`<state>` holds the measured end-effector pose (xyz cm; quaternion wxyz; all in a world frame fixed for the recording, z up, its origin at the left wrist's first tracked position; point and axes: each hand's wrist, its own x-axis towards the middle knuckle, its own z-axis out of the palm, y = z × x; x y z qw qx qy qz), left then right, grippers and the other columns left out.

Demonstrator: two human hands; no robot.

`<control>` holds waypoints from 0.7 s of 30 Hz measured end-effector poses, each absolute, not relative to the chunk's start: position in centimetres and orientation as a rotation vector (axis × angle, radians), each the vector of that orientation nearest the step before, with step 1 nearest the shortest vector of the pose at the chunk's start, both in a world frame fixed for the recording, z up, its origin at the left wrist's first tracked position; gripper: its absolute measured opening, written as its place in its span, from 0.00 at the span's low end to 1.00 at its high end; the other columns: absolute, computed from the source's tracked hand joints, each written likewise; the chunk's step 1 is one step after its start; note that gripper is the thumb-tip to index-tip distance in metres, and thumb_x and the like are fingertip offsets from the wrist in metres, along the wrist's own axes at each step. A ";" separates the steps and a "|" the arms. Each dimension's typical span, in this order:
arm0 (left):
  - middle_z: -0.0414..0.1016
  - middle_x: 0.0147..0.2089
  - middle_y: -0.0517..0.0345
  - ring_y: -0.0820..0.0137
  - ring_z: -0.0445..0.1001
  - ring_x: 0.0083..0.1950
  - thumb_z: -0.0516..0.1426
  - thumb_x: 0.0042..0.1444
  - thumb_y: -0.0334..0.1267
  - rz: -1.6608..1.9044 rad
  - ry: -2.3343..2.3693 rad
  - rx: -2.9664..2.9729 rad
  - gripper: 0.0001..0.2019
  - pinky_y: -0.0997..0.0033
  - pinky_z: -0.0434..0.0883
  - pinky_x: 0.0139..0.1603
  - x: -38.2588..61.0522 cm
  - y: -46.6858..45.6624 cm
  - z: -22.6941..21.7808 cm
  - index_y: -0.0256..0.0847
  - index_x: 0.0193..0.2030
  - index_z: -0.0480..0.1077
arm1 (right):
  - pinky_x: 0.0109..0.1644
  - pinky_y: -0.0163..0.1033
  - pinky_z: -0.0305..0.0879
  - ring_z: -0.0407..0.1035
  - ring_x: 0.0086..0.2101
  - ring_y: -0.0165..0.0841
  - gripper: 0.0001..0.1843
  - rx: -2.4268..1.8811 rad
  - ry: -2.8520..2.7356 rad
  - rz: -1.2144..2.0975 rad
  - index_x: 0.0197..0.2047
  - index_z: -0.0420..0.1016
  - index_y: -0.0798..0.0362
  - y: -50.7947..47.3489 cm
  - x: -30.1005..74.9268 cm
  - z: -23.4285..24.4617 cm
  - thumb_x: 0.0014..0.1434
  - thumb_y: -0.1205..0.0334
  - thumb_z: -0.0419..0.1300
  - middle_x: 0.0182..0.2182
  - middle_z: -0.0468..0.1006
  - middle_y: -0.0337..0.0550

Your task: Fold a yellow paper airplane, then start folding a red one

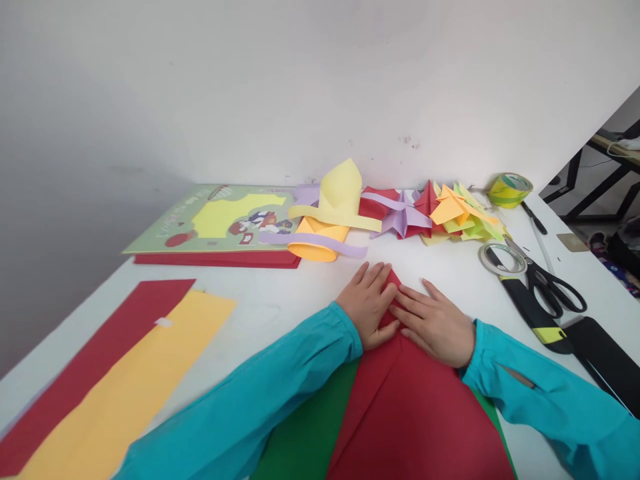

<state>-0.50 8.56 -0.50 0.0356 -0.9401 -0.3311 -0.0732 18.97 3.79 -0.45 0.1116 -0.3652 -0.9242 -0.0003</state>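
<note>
A large sheet of red paper (420, 420) lies in front of me, folded to a narrow point at its far end. Beneath it, green paper (313, 420) shows on both sides. My left hand (367, 307) rests on the left edge of the red point, fingers stretched forward and thumb across the paper. From the right, my right hand (437, 325) lies flat with its fingers spread over the same folded tip. The fingertips of both hands nearly meet there and cover part of the fold.
Red and yellow paper strips (135, 373) lie left. Behind are a printed pad (200, 243), rolled paper pieces (330, 233) and folded paper shapes (445, 213). At right are tape (510, 190), a white tape roll (481, 260), scissors (555, 290), a cutter (533, 313) and a black phone-like object (607, 360).
</note>
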 end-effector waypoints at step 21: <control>0.64 0.63 0.40 0.51 0.59 0.66 0.47 0.62 0.43 -0.275 -0.951 -2.831 0.20 0.47 0.53 0.67 -1.5 8.0 -1.0 0.31 0.53 0.68 | 0.63 0.65 0.49 0.59 0.60 0.47 0.21 -1.312 -2.628 -0.149 0.61 0.65 0.54 4.3 18.9 -0.3 0.68 0.60 0.46 0.61 0.65 0.51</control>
